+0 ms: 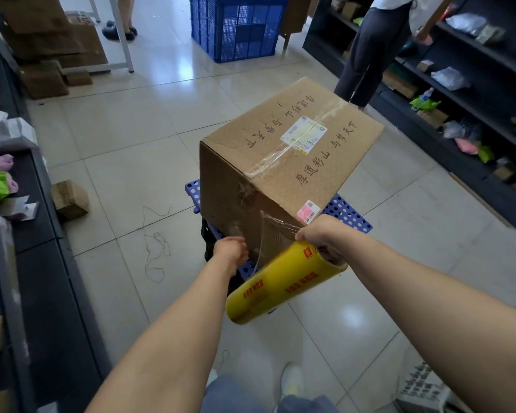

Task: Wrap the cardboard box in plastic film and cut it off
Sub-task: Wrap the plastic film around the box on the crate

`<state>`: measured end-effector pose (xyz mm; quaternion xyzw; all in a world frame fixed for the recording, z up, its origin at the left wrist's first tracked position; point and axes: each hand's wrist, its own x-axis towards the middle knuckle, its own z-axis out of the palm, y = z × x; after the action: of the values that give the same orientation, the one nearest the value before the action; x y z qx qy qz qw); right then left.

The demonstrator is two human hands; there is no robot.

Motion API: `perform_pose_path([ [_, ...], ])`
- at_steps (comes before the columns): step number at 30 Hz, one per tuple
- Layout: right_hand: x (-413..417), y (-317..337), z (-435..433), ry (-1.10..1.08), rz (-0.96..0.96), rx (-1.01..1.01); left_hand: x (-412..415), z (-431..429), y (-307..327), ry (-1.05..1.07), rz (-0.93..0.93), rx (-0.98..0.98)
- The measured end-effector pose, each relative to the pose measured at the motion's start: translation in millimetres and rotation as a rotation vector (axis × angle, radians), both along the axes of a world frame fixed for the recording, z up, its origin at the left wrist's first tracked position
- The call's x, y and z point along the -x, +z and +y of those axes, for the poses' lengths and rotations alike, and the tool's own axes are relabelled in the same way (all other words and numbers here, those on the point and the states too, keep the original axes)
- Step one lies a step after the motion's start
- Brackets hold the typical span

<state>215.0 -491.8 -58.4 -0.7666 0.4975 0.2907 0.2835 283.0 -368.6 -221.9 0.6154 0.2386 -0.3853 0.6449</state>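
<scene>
Head view: box [283, 156] sits on a blue stand [347, 211], just ahead of both my hands. Right hand [322, 236] grips the upper end of the yellow roll [280, 284], fingers curled round its rim. The roll slants down from that hand, back toward me. Film [276, 236] runs from the roll to the box's near face, between the two hands. Left hand [231, 250] is at that face, just left of the film. Its fingers are hidden, so I cannot tell whether it presses or pinches anything. Judgement: wrapping has barely begun. To do it well, hold the loose end flat on the card, keep tension even, and let the roll turn freely round the corner, or the film may bunch or peel off.
</scene>
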Motion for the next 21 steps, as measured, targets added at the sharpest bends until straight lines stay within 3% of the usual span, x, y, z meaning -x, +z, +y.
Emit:
perform_pose_path([
  [8, -2.9, -0.1, -0.3, 0.053, 0.02, 0.019, -2.3, -7.0, -34.8, -0.683, -0.228, -0.198],
  [14, -2.9, -2.0, -3.1, 0.083, 0.009, 0.059, -6.8, -16.7, -51.4, -1.03, -0.291, -0.206],
  [17, -2.6, -3.9, -3.0, 0.065, -0.006, 0.056, -7.5, -16.4, -61.2, -1.031, -0.269, -0.208],
  [21, -3.2, -4.8, -2.8, 0.076, 0.011, 0.072, -7.2, -7.1, -76.8, -0.78, -0.167, -0.125],
])
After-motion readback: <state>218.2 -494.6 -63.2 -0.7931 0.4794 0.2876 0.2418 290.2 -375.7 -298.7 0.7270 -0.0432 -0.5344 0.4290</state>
